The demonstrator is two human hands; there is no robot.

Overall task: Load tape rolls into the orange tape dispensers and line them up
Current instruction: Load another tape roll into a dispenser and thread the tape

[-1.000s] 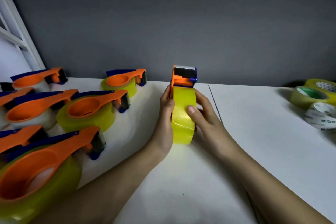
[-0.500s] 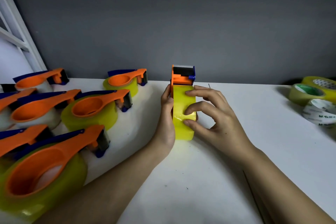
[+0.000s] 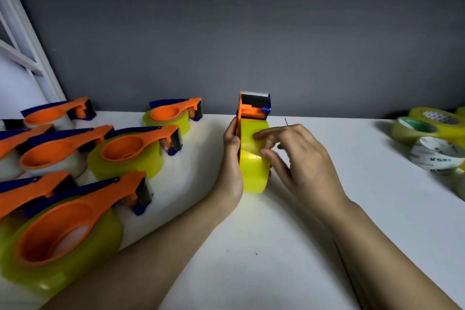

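An orange tape dispenser point(image 3: 253, 106) with a blue and black cutter head stands on edge at the table's middle, loaded with a yellow tape roll point(image 3: 253, 171). My left hand point(image 3: 230, 158) grips its left side, thumb on the orange plate. My right hand point(image 3: 297, 158) is at the roll's right side, with fingertips pinching at the tape surface. Several loaded orange dispensers point(image 3: 133, 148) lie flat in rows at the left.
Loose tape rolls point(image 3: 425, 131) are piled at the far right of the white table point(image 3: 302, 246). A grey wall runs behind the table's back edge. A white window frame point(image 3: 25, 40) rises at the far left.
My right hand has let go of the roll's face, lifted and curled, and now picks at the tape with its fingertips. The left hand and dispenser stay put.
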